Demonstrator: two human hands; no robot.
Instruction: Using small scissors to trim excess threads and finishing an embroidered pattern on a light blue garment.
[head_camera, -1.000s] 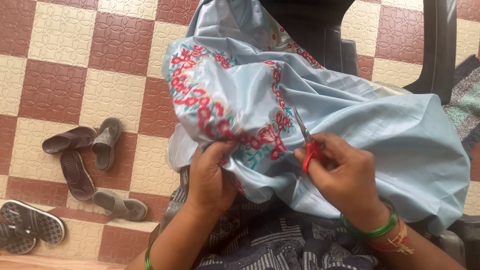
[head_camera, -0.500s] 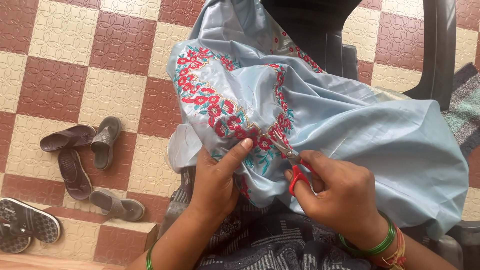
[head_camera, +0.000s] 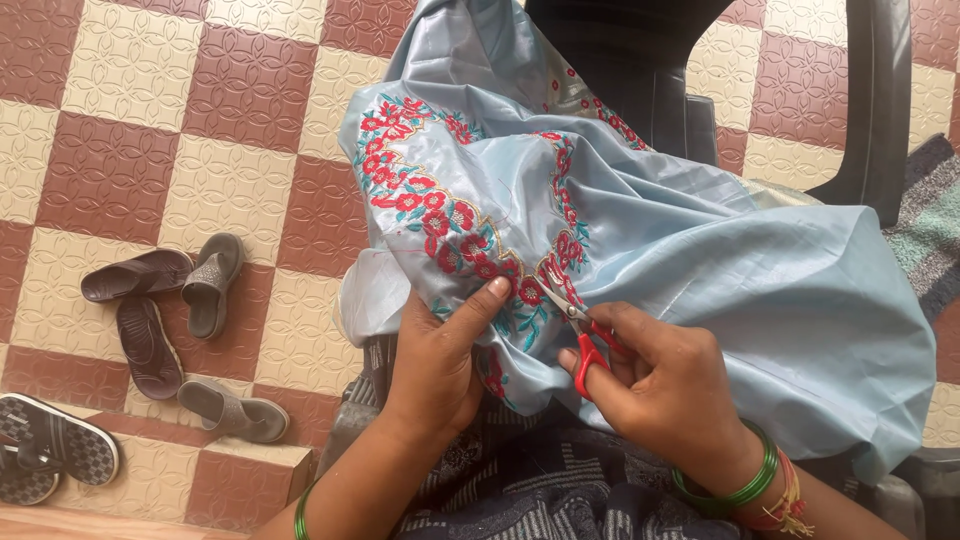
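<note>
Checkered floor tiles (head_camera: 110, 170) below, our left hand (head_camera: 440, 360) pins the embroidered blue fabric (head_camera: 700, 260) while our right hand (head_camera: 665, 385) grips red-handled scissors (head_camera: 580, 335) (thread trimming, likely); next we need careful snips near the stitching.

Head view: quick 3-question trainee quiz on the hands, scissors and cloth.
1. True or false: the right hand holds red-handled scissors.
2. The left hand's thumb presses on: A) sandals B) embroidered blue fabric C) chair
3. What lies on the tiled floor to the left?

Key: 1 true. 2 B. 3 several sandals.
</note>
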